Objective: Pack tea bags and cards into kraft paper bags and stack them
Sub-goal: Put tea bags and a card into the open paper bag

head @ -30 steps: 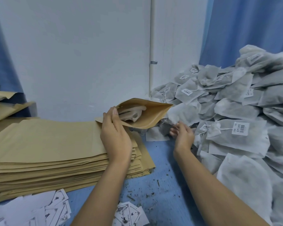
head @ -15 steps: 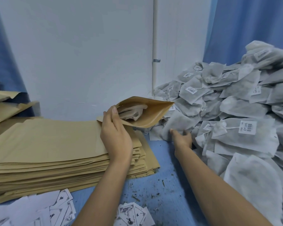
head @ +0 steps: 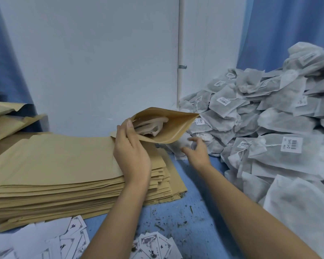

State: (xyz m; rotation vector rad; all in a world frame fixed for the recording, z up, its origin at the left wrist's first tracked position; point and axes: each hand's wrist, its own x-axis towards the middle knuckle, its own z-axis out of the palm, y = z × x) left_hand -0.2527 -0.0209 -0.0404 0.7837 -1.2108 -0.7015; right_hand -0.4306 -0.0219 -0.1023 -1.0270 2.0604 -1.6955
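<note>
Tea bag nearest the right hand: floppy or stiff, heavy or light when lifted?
Probably floppy: the tea bag is thin fabric, creased and sagging like the pile beside it. Likely light; bags heap high without flattening. The strings might snag neighbours.

One view only, worn on the head; wide-angle, it faces forward and down over the table (head: 176, 212); near enough that both forearms enter from the bottom edge; the left hand (head: 131, 154) and bag (head: 176, 128) sit mid-frame; the wall (head: 101, 53) fills the top half, the tea bags (head: 269, 128) the right side.
</note>
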